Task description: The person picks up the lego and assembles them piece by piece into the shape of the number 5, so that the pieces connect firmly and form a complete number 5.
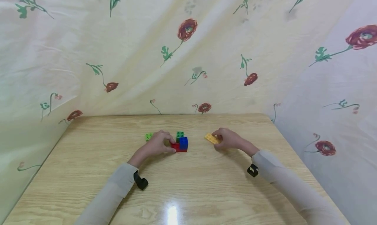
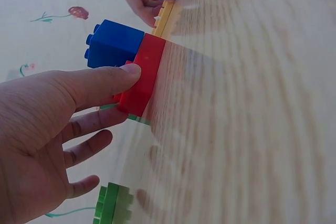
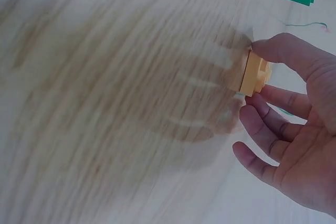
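Pale wood-grain desk [image 1: 194,189] before a red-flowered cloth [image 1: 138,55], red brick [image 1: 176,147] lying left to right, blue brick [image 1: 184,142] atop its right end, left hand [image 1: 159,142] pinching its other end, flat yellow brick (studs up) [image 1: 210,138] farther right, slanting far-left to near-right, right hand's [image 1: 229,138] fingers narrowly parted, gripping it.

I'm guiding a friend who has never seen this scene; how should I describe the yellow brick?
On the wooden table, go to the far half and find the person's right hand. Between its thumb and fingers is the yellow brick, flat and studded. It is the only yellow piece, to the right of the red block, blue block, dark green block and light green block.
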Demonstrator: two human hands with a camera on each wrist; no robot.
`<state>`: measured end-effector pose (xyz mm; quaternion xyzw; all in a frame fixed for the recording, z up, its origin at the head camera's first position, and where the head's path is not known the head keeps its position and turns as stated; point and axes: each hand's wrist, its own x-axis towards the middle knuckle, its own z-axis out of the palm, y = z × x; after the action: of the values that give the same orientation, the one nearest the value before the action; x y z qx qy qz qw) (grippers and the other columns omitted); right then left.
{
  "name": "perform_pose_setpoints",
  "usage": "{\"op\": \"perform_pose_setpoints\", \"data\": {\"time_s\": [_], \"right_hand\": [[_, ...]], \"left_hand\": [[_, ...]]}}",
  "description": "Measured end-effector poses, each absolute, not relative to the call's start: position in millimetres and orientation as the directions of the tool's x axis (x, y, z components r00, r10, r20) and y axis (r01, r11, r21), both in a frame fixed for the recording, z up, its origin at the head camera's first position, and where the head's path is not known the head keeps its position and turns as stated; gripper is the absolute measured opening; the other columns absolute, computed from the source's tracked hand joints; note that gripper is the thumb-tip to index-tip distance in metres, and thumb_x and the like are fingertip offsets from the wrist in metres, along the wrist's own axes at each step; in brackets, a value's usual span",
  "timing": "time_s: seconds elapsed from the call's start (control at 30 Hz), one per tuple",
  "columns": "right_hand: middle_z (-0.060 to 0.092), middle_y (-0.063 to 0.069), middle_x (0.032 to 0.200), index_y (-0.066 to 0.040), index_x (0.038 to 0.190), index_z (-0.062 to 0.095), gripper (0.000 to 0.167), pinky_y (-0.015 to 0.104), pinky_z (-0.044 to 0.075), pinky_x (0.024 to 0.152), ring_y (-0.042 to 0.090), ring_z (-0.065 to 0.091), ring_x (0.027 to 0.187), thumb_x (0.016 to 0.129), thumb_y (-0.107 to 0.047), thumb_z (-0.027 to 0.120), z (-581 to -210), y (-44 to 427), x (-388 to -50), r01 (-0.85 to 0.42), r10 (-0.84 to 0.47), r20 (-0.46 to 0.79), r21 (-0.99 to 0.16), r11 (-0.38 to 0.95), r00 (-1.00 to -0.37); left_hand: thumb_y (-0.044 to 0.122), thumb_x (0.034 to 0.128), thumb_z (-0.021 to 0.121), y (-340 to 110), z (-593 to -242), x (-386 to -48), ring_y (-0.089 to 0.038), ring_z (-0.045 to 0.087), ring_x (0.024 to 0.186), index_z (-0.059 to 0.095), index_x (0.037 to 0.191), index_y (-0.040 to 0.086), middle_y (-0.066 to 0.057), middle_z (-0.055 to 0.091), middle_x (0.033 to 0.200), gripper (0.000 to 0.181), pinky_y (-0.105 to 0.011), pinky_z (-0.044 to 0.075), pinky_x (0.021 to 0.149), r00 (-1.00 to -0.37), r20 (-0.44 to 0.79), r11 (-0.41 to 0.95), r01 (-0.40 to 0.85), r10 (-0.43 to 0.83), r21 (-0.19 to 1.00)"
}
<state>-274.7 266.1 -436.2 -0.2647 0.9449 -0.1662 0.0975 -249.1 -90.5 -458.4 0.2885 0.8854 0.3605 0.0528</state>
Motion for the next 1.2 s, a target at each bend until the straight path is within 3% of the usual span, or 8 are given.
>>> {"op": "perform_pose_setpoints", "data": {"time_s": [0.47, 0.73, 1.0, 1.2], "right_hand": [[0.056, 0.004, 0.083, 0.000, 0.124, 0.069, 0.048, 0.028, 0.036, 0.066, 0.015, 0.043, 0.074, 0.078, -0.010, 0.075, -438.9, 252.6, -277.1, -0.510, -0.553, -0.039, -0.336, 0.792, -0.832], [0.066, 0.008, 0.100, -0.009, 0.125, 0.071, 0.046, 0.050, 0.043, 0.084, 0.025, 0.056, 0.094, 0.079, -0.015, 0.078, -437.0, 239.6, -271.5, -0.515, -0.530, 0.009, -0.251, 0.819, -0.848], [0.062, 0.009, 0.103, -0.010, 0.124, 0.071, 0.044, 0.056, 0.039, 0.094, 0.026, 0.049, 0.098, 0.081, -0.014, 0.077, -436.7, 228.5, -272.4, -0.577, -0.561, 0.133, -0.201, 0.792, -0.817], [0.061, 0.012, 0.108, -0.009, 0.125, 0.070, 0.042, 0.061, 0.036, 0.100, 0.030, 0.049, 0.103, 0.084, -0.013, 0.079, -435.4, 221.1, -278.6, -0.643, -0.596, 0.262, -0.163, 0.748, -0.759]], "left_hand": [[0.025, 0.0835, 0.086, -91.3, -456.5, -249.1, -0.023, 0.053, 0.114, 0.077, 0.097, 0.018, 0.004, 0.073, 0.107, 0.017, -0.055, 0.030, 0.112, -0.833, 0.098, 0.591, 0.464, 0.545, 0.660], [0.025, 0.0834, 0.086, -91.7, -459.2, -251.7, -0.024, 0.053, 0.115, 0.077, 0.097, 0.018, 0.003, 0.073, 0.106, 0.017, -0.055, 0.030, 0.111, -0.829, 0.100, 0.590, 0.471, 0.550, 0.656], [0.026, 0.0838, 0.085, -92.9, -458.6, -252.2, -0.024, 0.052, 0.114, 0.077, 0.097, 0.018, 0.003, 0.073, 0.108, 0.017, -0.055, 0.029, 0.111, -0.830, 0.097, 0.587, 0.466, 0.549, 0.662], [0.025, 0.0837, 0.085, -93.5, -458.5, -252.3, -0.024, 0.052, 0.115, 0.077, 0.097, 0.018, 0.003, 0.073, 0.108, 0.017, -0.056, 0.027, 0.112, -0.827, 0.101, 0.577, 0.468, 0.553, 0.670]]}}
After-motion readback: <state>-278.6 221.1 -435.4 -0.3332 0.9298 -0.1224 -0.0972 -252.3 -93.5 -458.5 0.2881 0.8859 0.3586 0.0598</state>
